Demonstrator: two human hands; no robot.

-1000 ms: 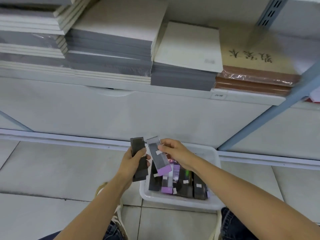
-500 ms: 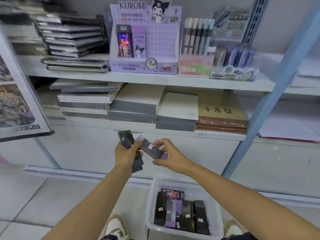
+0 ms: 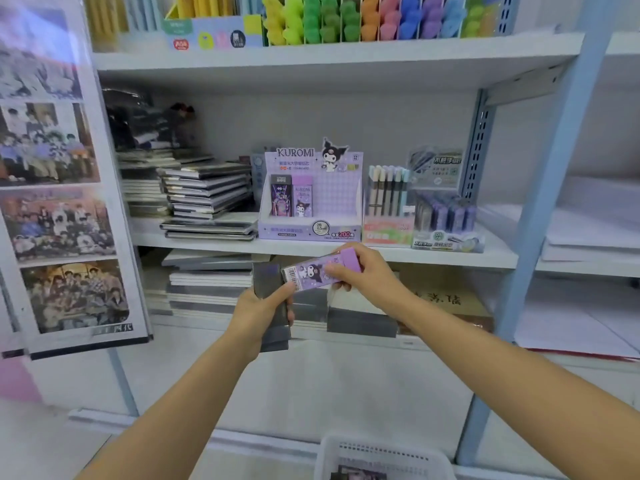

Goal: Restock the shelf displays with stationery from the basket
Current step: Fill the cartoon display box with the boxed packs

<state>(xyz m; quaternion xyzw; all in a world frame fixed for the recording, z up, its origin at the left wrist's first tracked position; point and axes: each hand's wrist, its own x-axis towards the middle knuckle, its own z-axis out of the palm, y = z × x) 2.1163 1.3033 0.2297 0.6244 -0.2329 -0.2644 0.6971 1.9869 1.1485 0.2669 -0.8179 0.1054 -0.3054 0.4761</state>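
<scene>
Purple, flat cartoon-printed lead case (image 3: 320,271) lies tilted in the right hand's (image 3: 363,271) pinch. Left hand (image 3: 263,306), arm raised, grips a dark rectangular packet stack (image 3: 272,308) upright, fingers wrapped round it.

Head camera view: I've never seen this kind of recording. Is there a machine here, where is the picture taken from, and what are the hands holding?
No machine: a person works with bare hands, and the single picture comes from a camera worn on the head, looking forward and down. The left hand grips a small stack of dark packs. The right hand pinches a purple pack with a cartoon figure, held sideways before the middle shelf. On that shelf stands a purple display box with two packs at its left, beside a box of pens. A white basket shows at the bottom edge.
</scene>
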